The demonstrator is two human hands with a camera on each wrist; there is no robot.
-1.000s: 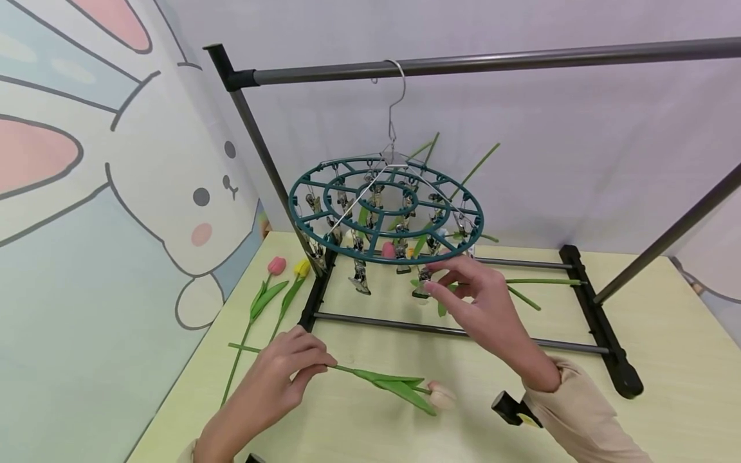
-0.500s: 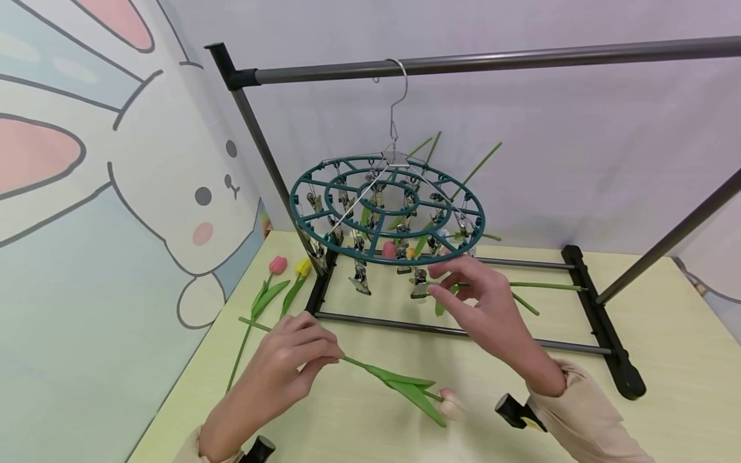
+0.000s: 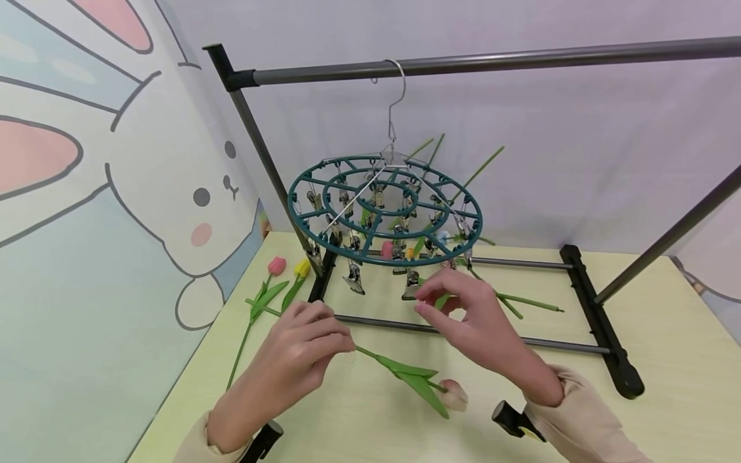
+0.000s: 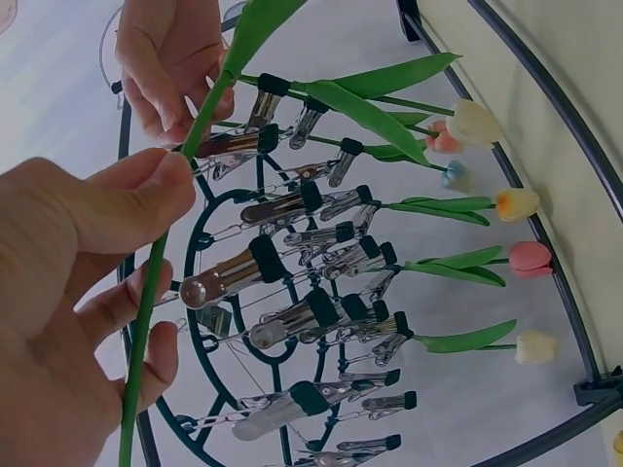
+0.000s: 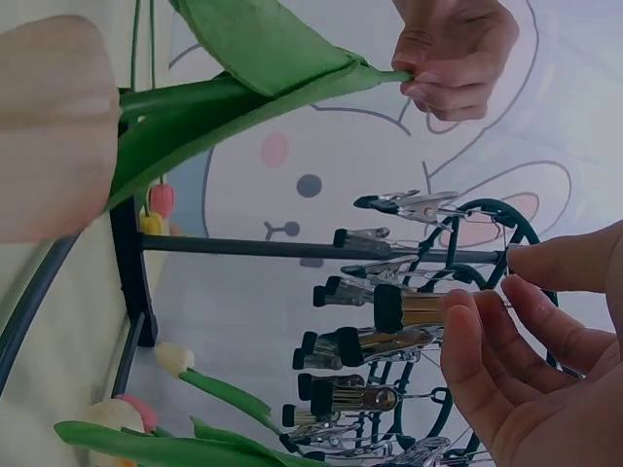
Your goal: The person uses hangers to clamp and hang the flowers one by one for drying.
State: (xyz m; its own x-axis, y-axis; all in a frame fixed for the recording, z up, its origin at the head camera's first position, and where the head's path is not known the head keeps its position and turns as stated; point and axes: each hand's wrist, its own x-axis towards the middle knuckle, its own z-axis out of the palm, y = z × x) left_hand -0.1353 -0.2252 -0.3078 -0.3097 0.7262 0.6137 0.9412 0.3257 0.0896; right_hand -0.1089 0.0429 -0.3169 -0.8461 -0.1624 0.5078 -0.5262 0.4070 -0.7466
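Observation:
My left hand pinches the green stem of an artificial tulip, whose pale pink-white bloom points right, above the table. In the right wrist view that bloom looms close to the camera. At the front rim of a round dark-green clip hanger, my right hand has its thumb and fingertips at a hanging metal clip. Its fingers overlap the end of this clip in the right wrist view. Several tulips hang bloom-down from other clips, among them a pink one in the left wrist view.
The hanger hooks over a dark metal rail on a rack with a black foot at the right. A pink tulip and a yellow tulip lie at the table's left. A rabbit-print wall stands beside them.
The left hand has moved up and right with the tulip. The right hand has shifted slightly left and down; the front clips moved left and the hanging stems at right swung.

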